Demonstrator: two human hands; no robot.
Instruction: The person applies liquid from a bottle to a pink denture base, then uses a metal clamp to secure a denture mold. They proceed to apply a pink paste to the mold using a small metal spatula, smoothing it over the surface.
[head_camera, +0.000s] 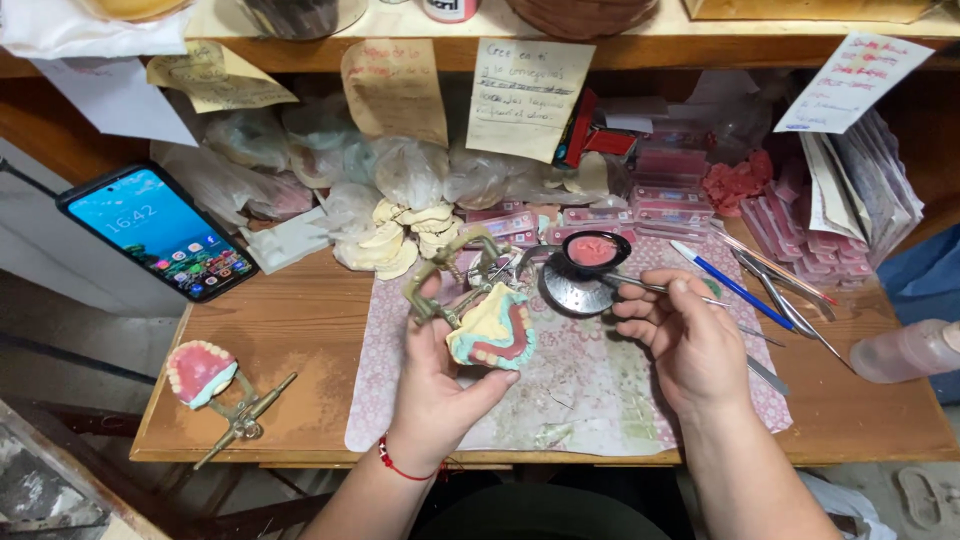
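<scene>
1. The left hand is closed around a brass articulator carrying a denture model, raised over the patterned mat.
2. The right hand pinches a thin metal instrument, its tip reaching a small black bowl of pink wax just beyond both hands.
3. A blue pen and metal tools lie right of the right hand.
4. A second articulator with teeth sits well left of the left hand; a phone leans beyond it.

Denture model on brass articulator, tilted, held above mat, thin metal instrument reaching pink-filled bowl
</scene>
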